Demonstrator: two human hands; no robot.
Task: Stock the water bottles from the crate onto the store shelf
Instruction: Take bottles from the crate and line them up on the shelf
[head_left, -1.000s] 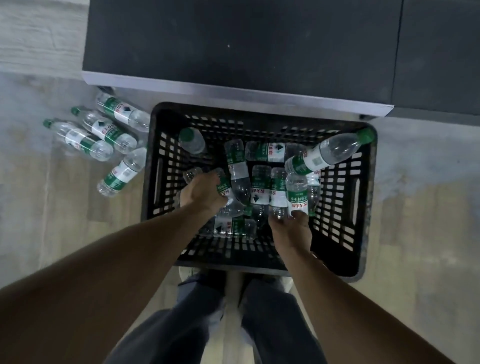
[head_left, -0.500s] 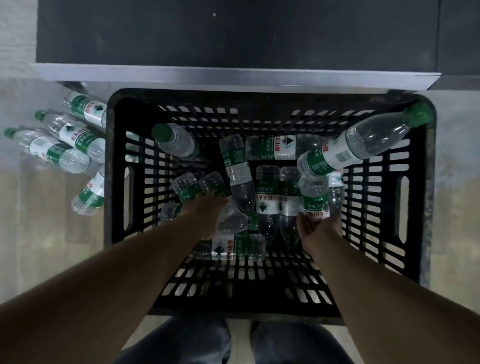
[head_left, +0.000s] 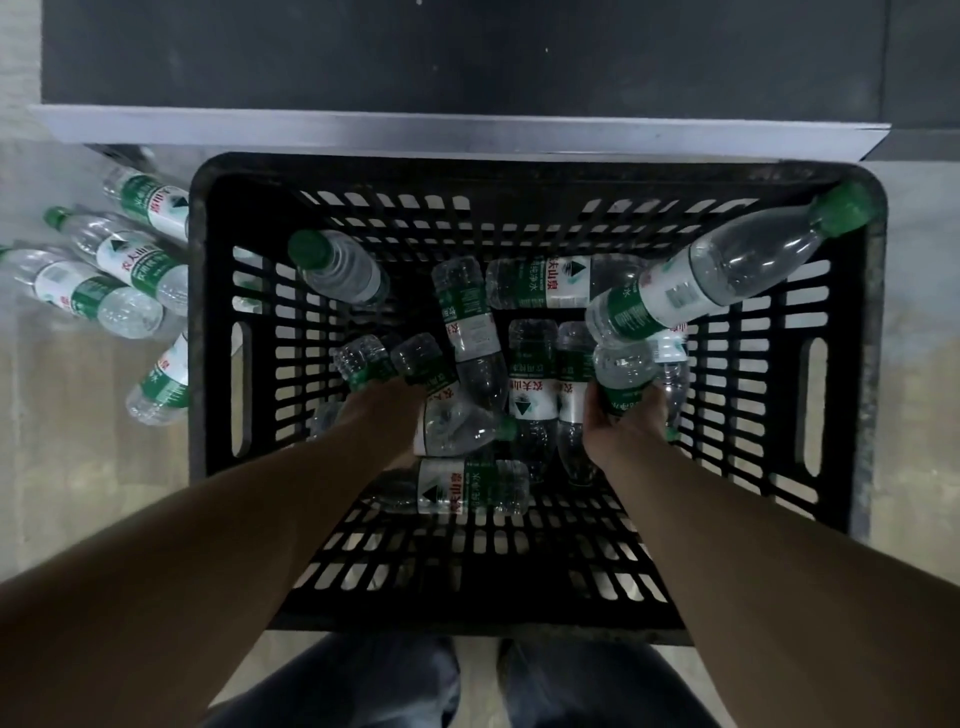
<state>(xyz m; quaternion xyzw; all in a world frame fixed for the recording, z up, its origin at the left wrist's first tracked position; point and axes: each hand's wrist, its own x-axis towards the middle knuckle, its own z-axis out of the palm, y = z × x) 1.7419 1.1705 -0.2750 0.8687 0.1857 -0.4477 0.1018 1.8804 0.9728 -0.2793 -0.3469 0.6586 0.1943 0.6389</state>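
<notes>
While both arms reach down into the black crate (head_left: 218, 312), the right hand (head_left: 626, 421) wraps its fingers round one water bottle (head_left: 623, 376), and the left hand (head_left: 384, 410) seems to clutch two bottles (head_left: 387, 358) by their lower halves, though its fingers are hidden behind its back. Many more bottles lie jumbled on the crate floor, one leaning bottle (head_left: 727, 270) props against the far right corner, and the shelf edge (head_left: 311, 130) runs just beyond. A good lift goes straight up, gripping firmly at the labels, so the loose neighbours do not snag or roll.
</notes>
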